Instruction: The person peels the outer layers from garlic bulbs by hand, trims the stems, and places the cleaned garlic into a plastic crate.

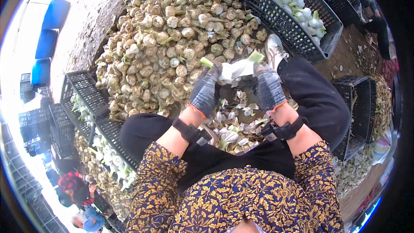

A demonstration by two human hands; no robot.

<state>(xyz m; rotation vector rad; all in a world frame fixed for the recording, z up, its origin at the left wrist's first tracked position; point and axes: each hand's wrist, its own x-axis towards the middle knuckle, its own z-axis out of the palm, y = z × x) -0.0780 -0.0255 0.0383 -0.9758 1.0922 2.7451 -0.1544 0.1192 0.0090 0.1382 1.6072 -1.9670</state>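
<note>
My left hand (205,88), in a grey glove with an orange cuff, is closed on garlic, and a cut green stem pokes out above the fingers. My right hand (268,87), gloved the same way, grips garlic too, with a pale green stem end at its fingertips. Stretched between both hands is white garlic skin (236,70); whether it belongs to one bulb or two I cannot tell. Beyond the hands rises a big heap of soil-stained garlic bulbs (168,47). Below them, loose peelings (233,133) lie on the ground between my legs.
A black crate (297,45) with cleaned white garlic stands at upper right. More crates (88,90) with white bulbs are at the left, and another crate (358,116) sits by my right knee. Two people (75,187) are at lower left, beside more garlic.
</note>
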